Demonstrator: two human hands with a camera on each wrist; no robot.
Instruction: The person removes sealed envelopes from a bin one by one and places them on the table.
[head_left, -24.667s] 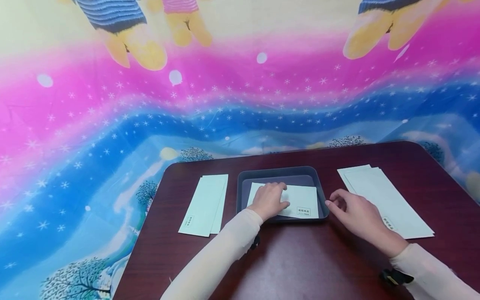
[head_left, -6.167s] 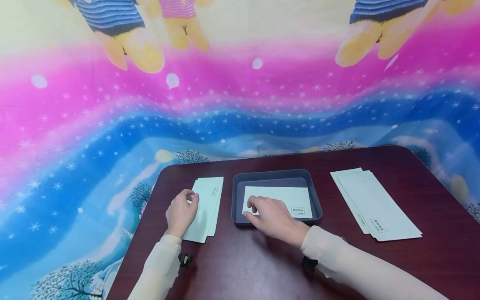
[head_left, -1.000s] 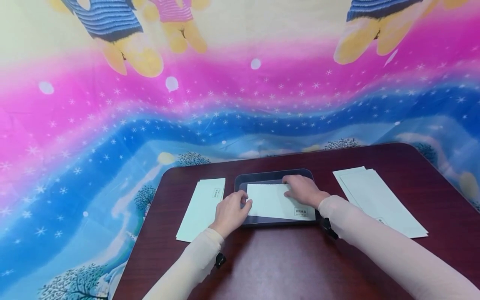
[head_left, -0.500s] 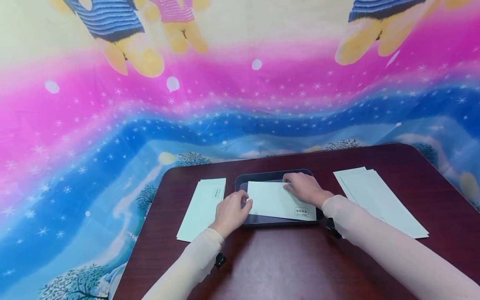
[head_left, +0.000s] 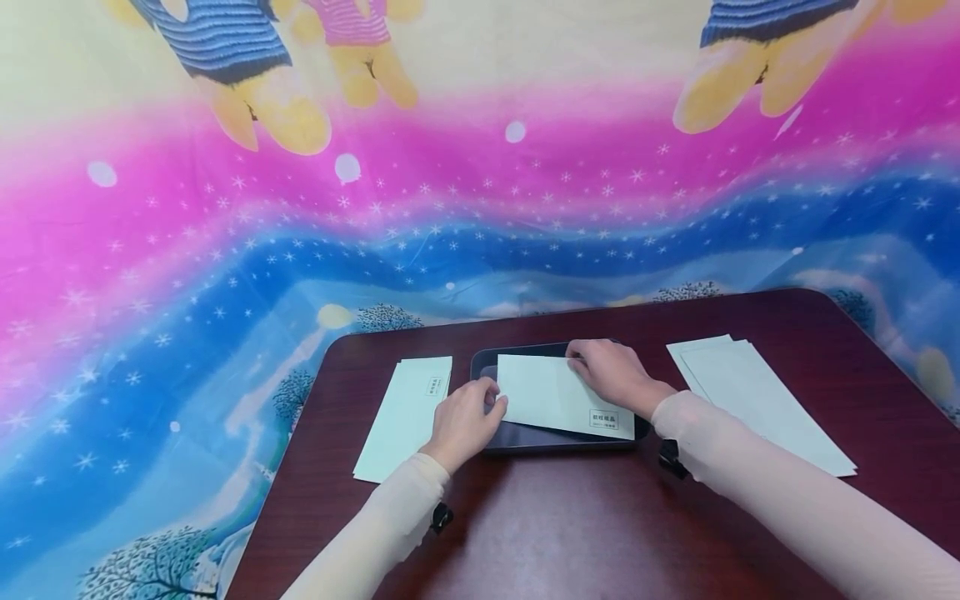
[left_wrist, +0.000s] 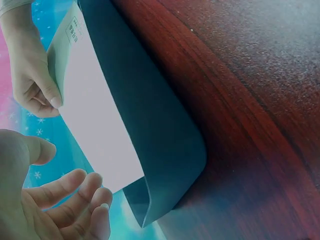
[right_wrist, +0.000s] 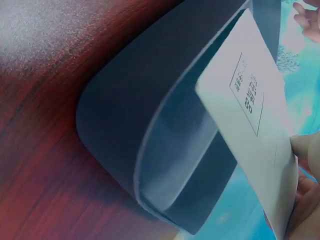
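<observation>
My right hand (head_left: 611, 372) pinches the far edge of a pale envelope (head_left: 542, 390) printed with a small boxed label. The thumb lies on the near face in the right wrist view, the fingers behind. Raised and tilted, the envelope (right_wrist: 250, 115) is over the dark grey tray (head_left: 562, 446), whose inside shows beneath it. Close to the envelope's left end is my left hand (head_left: 467, 421). Its fingers are loosely bent, and the left wrist view shows a gap between this hand (left_wrist: 60, 200) and the envelope, with nothing held.
Left of the tray lies a small stack of pale envelopes (head_left: 405, 417), its label at the far end. More envelopes (head_left: 772, 408) lie overlapped on the right, partly behind the right forearm. A patterned cloth (head_left: 450, 192) hangs behind the dark red table (head_left: 540, 525).
Over the last second the envelope has risen from the tray in my right hand, far edge highest. My left hand has barely moved; 6.2 s ago it was at the left stack.
</observation>
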